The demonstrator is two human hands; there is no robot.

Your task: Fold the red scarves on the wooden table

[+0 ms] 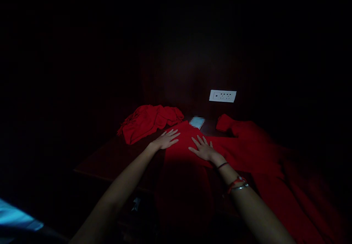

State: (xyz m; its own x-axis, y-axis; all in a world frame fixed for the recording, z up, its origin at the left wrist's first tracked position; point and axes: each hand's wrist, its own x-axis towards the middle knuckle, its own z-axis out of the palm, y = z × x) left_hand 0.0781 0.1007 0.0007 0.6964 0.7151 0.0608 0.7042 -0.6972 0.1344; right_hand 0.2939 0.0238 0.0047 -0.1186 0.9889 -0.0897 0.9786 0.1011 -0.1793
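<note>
A length of red cloth (187, 170) lies over the dark table and hangs down its front edge. My left hand (166, 140) rests flat on its left side, fingers spread. On its right part, my right hand (202, 148) also lies flat with the fingers apart. Neither hand grips anything. The cloth runs on to the right, where more red fabric (255, 141) lies bunched and drapes downward. At the back left sits a crumpled red scarf (152, 119) with fringed ends, apart from my hands.
A white socket plate (222, 96) is on the dark wall behind. A small pale rectangular item (197, 122), its top blurred, lies behind the cloth. The dark table's (99, 159) front edge shows at left. Something light blue (16, 216) is at the lower left. Deep shadow hides much else.
</note>
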